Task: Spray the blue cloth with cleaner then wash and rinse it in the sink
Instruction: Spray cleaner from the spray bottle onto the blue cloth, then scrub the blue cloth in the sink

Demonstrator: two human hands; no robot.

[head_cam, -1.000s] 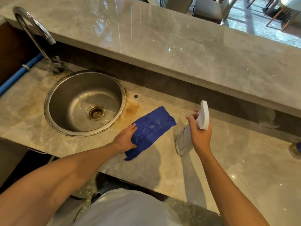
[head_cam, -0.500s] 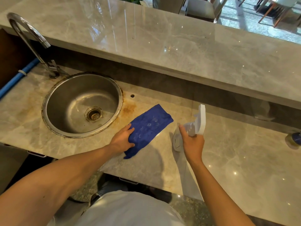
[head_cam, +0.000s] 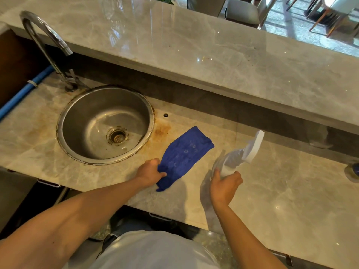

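- The blue cloth point(head_cam: 184, 154) lies stretched out flat on the counter point(head_cam: 281, 191), just to the right of the sink point(head_cam: 104, 124), running from its far right corner down toward the near edge of the counter.
- Pale ring-shaped marks show on the cloth's upper face.
- The left hand point(head_cam: 150, 172) is at the near left end of the cloth; its fingers are curled and bunch the fabric there, so that end is crumpled while the rest lies flat.
- The right hand point(head_cam: 225, 184) holds a white spray bottle point(head_cam: 237, 158) by the lower part of its body, fingers wrapped round it.
- The bottle is tilted, its head pointing up and away to the right, to the right of the cloth and not touching it. Its outline is blurred, so I cannot tell whether its base touches the counter.
- The sink is a round steel bowl set into the counter, with a drain point(head_cam: 117, 135) at the bottom and a little wet shine near it. Rust-coloured staining marks the counter along the sink's right rim.
- A curved metal tap point(head_cam: 46, 41) stands behind the sink on the left, its spout over the far left rim.
- A blue pipe point(head_cam: 25, 90) runs along the far left edge of the counter.
- A raised marble ledge point(head_cam: 213, 55) runs behind the counter.
- A small round object point(head_cam: 352, 171) sits at the right edge of the view, too cut off to identify.
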